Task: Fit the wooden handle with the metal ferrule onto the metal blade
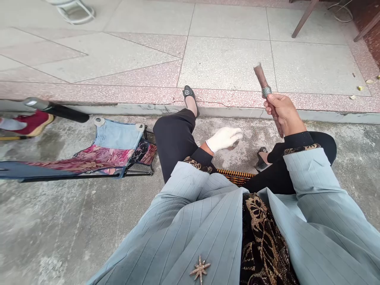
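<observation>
My right hand (283, 111) is closed around a brown stick (260, 76) that looks wooden. The stick tilts, its upper end leaning left and its lower end showing beneath my palm. Above my thumb, a band of grey-green wire or cord (266, 91) is wound tightly round it. My left hand (225, 138) wears a white glove and hovers low between my knees with the fingers curled together. Whatever it pinches is too small to make out. Faint thin strands show in the space between the two hands.
A folding chair (118, 134) with blue and flowered cloth stands at left, near a black tube (68, 112) and another person's red shoe (35, 122). A raised tiled step (225, 59) runs ahead. Under me is a woven seat (236, 176). Furniture legs (304, 19) stand far right.
</observation>
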### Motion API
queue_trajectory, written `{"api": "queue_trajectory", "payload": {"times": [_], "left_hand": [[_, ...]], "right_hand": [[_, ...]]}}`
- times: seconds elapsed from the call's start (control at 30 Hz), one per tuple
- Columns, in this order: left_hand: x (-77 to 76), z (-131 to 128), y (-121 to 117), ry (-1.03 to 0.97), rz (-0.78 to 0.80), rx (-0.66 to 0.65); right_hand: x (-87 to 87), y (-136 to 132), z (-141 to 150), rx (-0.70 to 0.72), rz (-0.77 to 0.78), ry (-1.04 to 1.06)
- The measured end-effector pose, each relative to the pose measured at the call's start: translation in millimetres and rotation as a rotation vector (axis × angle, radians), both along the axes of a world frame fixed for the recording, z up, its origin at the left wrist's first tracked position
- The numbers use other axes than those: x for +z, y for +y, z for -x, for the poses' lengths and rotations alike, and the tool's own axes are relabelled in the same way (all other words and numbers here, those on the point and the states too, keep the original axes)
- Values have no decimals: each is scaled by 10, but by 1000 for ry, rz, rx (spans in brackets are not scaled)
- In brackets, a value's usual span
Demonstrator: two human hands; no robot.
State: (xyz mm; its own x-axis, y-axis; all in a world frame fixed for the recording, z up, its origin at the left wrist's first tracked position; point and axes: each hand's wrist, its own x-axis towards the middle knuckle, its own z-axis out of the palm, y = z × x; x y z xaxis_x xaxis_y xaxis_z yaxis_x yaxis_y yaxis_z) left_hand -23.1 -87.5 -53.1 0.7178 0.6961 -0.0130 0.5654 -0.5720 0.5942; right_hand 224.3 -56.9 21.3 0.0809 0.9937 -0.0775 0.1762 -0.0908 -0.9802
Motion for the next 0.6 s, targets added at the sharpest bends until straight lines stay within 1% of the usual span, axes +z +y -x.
{"api": "queue_trajectory", "payload": {"times": [0.07,0.13,0.17,0.23,0.27,0.3,0.33,0.37,0.4,0.43,0.5,0.53,0.57,0.6], "left_hand": [[22,-3,-25,20,-68,-16],[43,1,-41,33,-131,-18],[49,5,-45,42,-167,-19],[51,20,-46,62,-243,-12],[48,30,-43,64,-278,7],[43,44,-38,57,-306,37],[38,60,-32,40,-325,74],[34,78,-23,19,-335,111],[32,97,-14,-7,-341,148],[35,115,-3,-35,-337,186],[57,144,22,-95,-298,289],[75,152,34,-124,-263,347],[96,154,44,-148,-220,399],[117,149,52,-163,-174,428]], "right_hand": [[-96,51,-6,-37,33,-78],[-166,90,-24,-51,73,-231],[-189,103,-30,-40,96,-351],[-219,113,-24,24,141,-672],[-231,111,-10,89,173,-845],[-242,103,11,182,219,-1003],[-253,90,35,310,284,-1123],[-261,73,59,468,363,-1186],[-265,52,80,652,455,-1182],[-260,27,94,844,545,-1115],[-211,-31,98,1184,655,-840],[-164,-63,86,1294,655,-668],[-105,-95,68,1343,609,-501],[-41,-125,46,1331,523,-343]]}}
